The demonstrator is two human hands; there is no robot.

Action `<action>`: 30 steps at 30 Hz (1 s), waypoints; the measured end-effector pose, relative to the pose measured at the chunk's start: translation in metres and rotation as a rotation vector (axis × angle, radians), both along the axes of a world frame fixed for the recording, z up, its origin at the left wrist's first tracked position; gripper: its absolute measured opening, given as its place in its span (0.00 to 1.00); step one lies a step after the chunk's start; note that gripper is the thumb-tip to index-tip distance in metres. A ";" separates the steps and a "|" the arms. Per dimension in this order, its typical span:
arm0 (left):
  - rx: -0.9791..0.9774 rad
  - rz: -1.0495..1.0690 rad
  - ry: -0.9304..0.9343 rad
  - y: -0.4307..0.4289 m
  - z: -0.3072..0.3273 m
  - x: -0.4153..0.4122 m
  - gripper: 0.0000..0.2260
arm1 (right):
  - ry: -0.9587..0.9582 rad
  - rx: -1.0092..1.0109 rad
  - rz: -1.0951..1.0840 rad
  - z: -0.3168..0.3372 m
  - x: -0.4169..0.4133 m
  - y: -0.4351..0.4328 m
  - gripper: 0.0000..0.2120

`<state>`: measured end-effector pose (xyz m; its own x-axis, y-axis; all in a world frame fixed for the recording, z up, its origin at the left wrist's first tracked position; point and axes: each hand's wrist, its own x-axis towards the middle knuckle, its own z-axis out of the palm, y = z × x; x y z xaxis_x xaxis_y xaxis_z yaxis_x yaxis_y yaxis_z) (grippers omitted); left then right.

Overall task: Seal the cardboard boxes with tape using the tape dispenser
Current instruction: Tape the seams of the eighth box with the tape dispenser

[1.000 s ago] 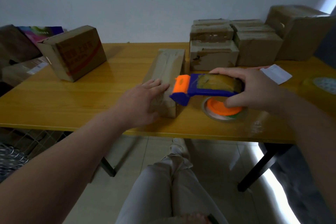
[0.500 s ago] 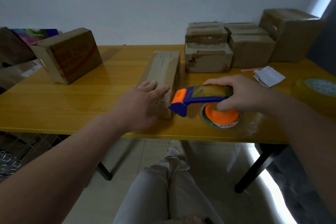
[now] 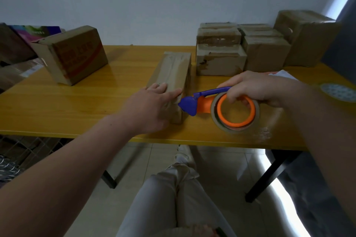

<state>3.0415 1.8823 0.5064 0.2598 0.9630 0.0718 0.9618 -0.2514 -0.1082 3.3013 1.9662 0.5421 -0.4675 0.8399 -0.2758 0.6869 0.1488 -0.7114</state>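
Note:
A long narrow cardboard box (image 3: pixel 173 69) lies on the yellow table (image 3: pixel 77 109), running away from me. My left hand (image 3: pixel 152 104) rests flat on its near end, fingers straight. My right hand (image 3: pixel 256 88) grips a blue and orange tape dispenser (image 3: pixel 221 107) loaded with a brown tape roll, fingers curled through the orange ring. The dispenser is tilted on its side, with its blue nose at the near right corner of the box, beside my left fingertips.
Several sealed cardboard boxes (image 3: pixel 221 59) are stacked at the back right, with a larger box (image 3: pixel 306 38) beyond them. A printed box (image 3: pixel 75 53) stands at the back left. A white paper (image 3: pixel 283 74) and another tape roll (image 3: pixel 339 92) lie on the right. My legs are under the table edge.
My right hand has turned the dispenser from flat onto its side, so the orange ring now faces me, and its nose has dropped to the box's near corner. My left hand stays on the box.

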 end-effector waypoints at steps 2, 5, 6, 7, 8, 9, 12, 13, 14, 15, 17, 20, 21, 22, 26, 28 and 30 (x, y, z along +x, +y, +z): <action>-0.003 0.002 -0.018 0.000 0.000 0.000 0.39 | -0.086 -0.010 0.034 0.003 -0.004 0.000 0.16; -0.015 0.010 -0.027 0.000 0.000 0.000 0.39 | -0.238 0.027 0.103 0.001 -0.009 -0.006 0.19; -0.018 0.011 -0.030 0.001 0.000 -0.001 0.38 | -0.212 0.045 0.076 0.002 -0.007 -0.006 0.20; -0.020 0.012 -0.035 0.001 0.000 -0.001 0.38 | -0.174 0.071 0.041 0.003 -0.003 -0.006 0.21; -0.019 0.010 -0.041 0.001 0.001 -0.001 0.38 | -0.146 0.108 0.004 0.005 0.001 -0.005 0.22; -0.017 0.006 -0.047 0.002 0.001 -0.001 0.37 | -0.125 0.157 -0.039 0.007 0.006 -0.005 0.25; 0.002 0.005 -0.064 0.003 0.000 -0.001 0.36 | -0.076 0.385 -0.219 -0.003 0.010 -0.002 0.38; 0.012 0.007 -0.061 0.003 -0.001 -0.001 0.36 | -0.108 0.474 -0.261 -0.011 0.008 -0.002 0.38; 0.022 0.011 -0.055 0.002 -0.002 -0.001 0.36 | -0.155 0.542 -0.282 -0.019 0.004 -0.003 0.36; 0.030 0.014 -0.053 0.001 -0.003 -0.001 0.36 | -0.205 0.586 -0.285 -0.028 0.000 -0.004 0.33; 0.042 0.017 -0.069 0.000 -0.004 0.000 0.35 | -0.325 0.624 -0.281 -0.046 -0.006 -0.009 0.29; 0.053 0.016 -0.108 -0.001 -0.003 0.002 0.32 | -0.451 0.605 -0.274 -0.067 -0.009 -0.017 0.29; 0.051 0.020 -0.131 -0.001 -0.003 0.002 0.30 | -0.485 0.599 -0.258 -0.072 -0.010 -0.018 0.30; 0.056 0.026 -0.166 -0.001 -0.002 0.003 0.29 | -0.521 0.626 -0.249 -0.074 -0.010 -0.020 0.30; 0.157 0.031 -0.323 -0.001 -0.004 0.007 0.21 | -0.363 0.900 -0.228 -0.066 -0.018 -0.021 0.24; 0.231 0.023 -0.387 -0.002 -0.006 0.008 0.18 | -0.118 0.907 -0.141 -0.060 -0.031 -0.022 0.20; 0.278 -0.025 -0.426 -0.001 -0.009 0.008 0.15 | 0.014 0.860 -0.021 -0.053 -0.048 -0.022 0.18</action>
<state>3.0495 1.8808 0.4975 0.1742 0.8865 0.4287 0.9293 -0.2920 0.2261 3.2536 1.9442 0.4889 -0.4483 0.7625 0.4664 0.6872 0.6277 -0.3657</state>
